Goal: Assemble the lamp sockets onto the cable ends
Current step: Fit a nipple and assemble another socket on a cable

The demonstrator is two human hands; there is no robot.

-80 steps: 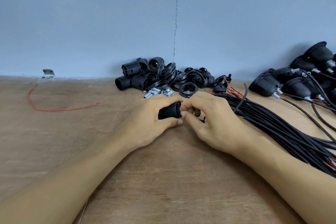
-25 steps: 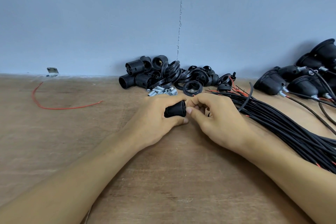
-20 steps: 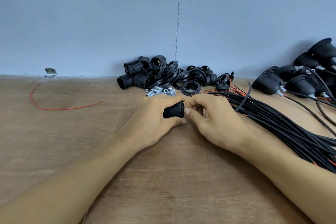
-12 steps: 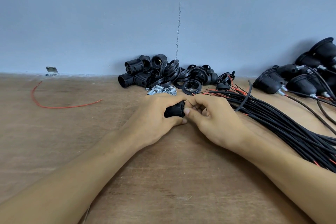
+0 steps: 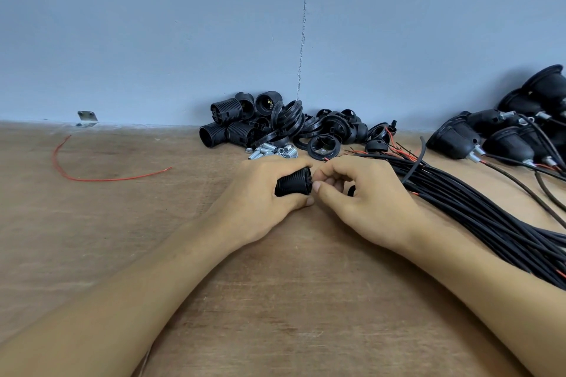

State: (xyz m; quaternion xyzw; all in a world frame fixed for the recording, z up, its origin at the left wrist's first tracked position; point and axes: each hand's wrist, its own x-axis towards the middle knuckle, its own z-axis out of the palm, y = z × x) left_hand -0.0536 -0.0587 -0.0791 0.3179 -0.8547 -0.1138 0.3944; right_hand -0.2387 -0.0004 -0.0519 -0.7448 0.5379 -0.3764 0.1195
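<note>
1. Your left hand (image 5: 260,196) still grips the socket (image 5: 294,185) on the worktop (image 5: 122,223); it has barely shifted in 3 s.
2. Your right hand (image 5: 367,202) pinches the socket's 3 o'clock end; what's between the fingers is hidden.
3. Cable bundle (image 5: 474,202) at 3 o'clock; likely still seating this end.

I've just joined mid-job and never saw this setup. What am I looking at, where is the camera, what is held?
No machine here: a person works with bare hands, and the picture comes from a camera on their head, looking forward and down. The left hand grips a black threaded socket body. The right hand curls its fingers at the socket's end; what they pinch is hidden. On the wooden table lie a pile of loose socket parts by the wall, small metal tubes before it, a bundle of black cables on the right, finished sockets on cables beyond, and a loose red wire on the left.
</note>
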